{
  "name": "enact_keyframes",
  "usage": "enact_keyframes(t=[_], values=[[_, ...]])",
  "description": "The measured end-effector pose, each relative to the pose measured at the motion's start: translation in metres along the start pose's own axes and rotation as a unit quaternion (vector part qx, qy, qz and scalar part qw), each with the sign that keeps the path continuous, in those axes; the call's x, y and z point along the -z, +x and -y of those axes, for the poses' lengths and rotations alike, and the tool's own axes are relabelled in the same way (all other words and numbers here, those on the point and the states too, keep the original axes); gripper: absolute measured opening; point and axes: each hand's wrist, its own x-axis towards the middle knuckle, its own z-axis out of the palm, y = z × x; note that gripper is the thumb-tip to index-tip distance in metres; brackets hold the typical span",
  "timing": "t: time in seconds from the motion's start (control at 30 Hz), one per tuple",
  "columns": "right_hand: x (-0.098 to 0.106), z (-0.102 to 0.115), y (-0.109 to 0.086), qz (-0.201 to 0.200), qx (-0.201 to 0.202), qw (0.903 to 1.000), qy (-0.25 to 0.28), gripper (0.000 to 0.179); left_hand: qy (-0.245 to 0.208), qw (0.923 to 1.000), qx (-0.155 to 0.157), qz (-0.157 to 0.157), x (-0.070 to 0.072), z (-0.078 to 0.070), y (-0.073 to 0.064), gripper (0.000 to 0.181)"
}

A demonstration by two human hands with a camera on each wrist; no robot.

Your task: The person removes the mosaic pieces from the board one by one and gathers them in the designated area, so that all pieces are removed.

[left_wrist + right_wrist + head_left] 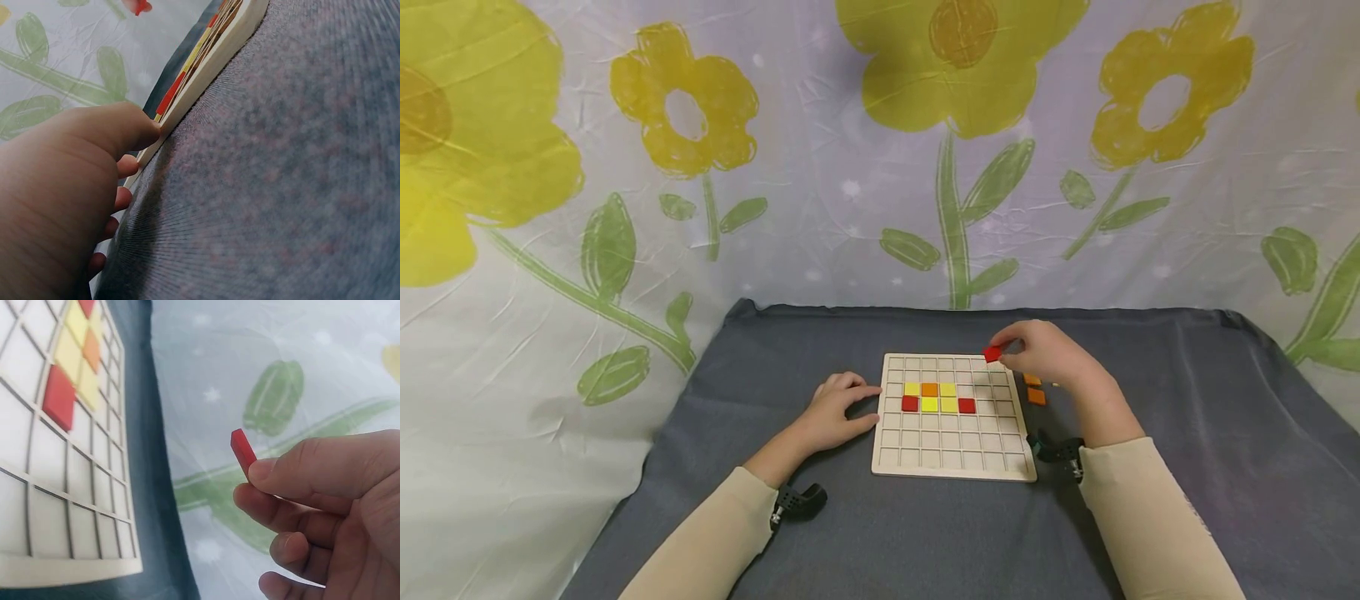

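Note:
A pale wooden grid board point(951, 460) lies on the dark cloth. Two rows of square tiles fill part of it: yellow, orange, yellow above, and a red tile point(910, 404), two yellow ones and another red tile point(59, 399) below. My right hand point(1048, 354) pinches a loose red tile point(244, 453) between thumb and fingertip, raised over the board's far right corner. On the left side, my left hand point(831, 417) touches the board's edge with straight, spread fingers; its thumb point(140, 128) lies against the wooden rim in the left wrist view.
Orange tiles point(1037, 397) lie on the cloth just right of the board, partly hidden by the right hand and forearm. Behind the table's far edge hangs a pale curtain point(820, 208) printed with yellow flowers. Each wrist wears a black camera mount point(801, 502).

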Motion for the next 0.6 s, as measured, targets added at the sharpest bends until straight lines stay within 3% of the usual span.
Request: enact_keyframes(t=[0.6], values=[[0.031, -0.020, -0.018, -0.052, -0.036, 0.9978, 0.023, 0.035, 0.003, 1.0000, 0.002, -0.002, 0.001, -0.001, -0.001, 0.047]])
